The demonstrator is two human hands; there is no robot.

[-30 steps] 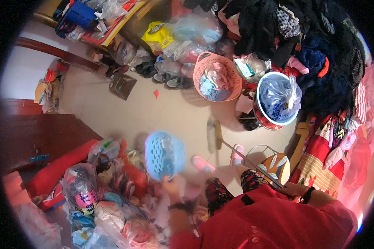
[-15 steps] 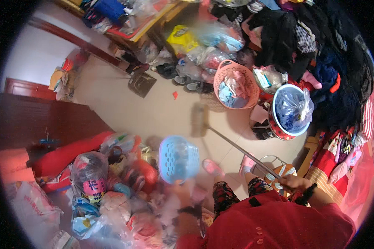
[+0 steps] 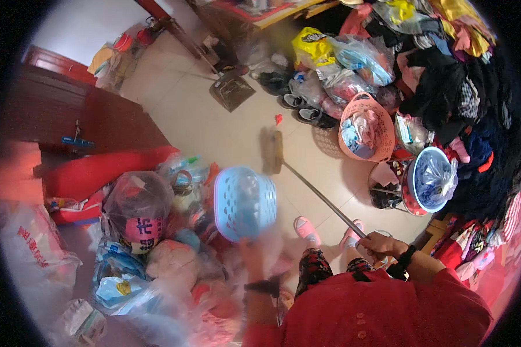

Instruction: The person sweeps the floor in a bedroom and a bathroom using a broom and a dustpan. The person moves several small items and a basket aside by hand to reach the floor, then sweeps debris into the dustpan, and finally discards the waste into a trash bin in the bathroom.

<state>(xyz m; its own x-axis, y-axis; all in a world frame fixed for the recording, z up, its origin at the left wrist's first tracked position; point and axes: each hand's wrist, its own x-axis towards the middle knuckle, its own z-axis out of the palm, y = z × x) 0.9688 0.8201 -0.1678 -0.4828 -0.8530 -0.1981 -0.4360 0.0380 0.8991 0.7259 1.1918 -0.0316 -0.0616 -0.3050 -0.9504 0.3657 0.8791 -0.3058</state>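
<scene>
My right hand (image 3: 385, 245) is closed around the long handle of a broom (image 3: 321, 196). The broom's head rests on the tiled floor, slightly blurred, near a small red scrap (image 3: 279, 119). My left hand (image 3: 250, 254), smeared by motion, grips the near rim of a light blue plastic basket (image 3: 246, 205) with holes in its wall. That basket is tilted on its side beside a heap of bagged things. A dark dustpan (image 3: 231, 92) lies on the floor at the far left of the broom.
Bags and clothes (image 3: 173, 260) are heaped at the left. A pink basket (image 3: 367, 127) with clothes and a blue basin (image 3: 431, 179) holding a plastic bag stand at the right. Shoes (image 3: 307, 113) lie beyond the broom. A dark red door (image 3: 87, 115) is at the left.
The view has shifted, moving the far room rightward in the picture. The broom head has moved left relative to the red scrap. The blue basket has moved a little left toward the heap.
</scene>
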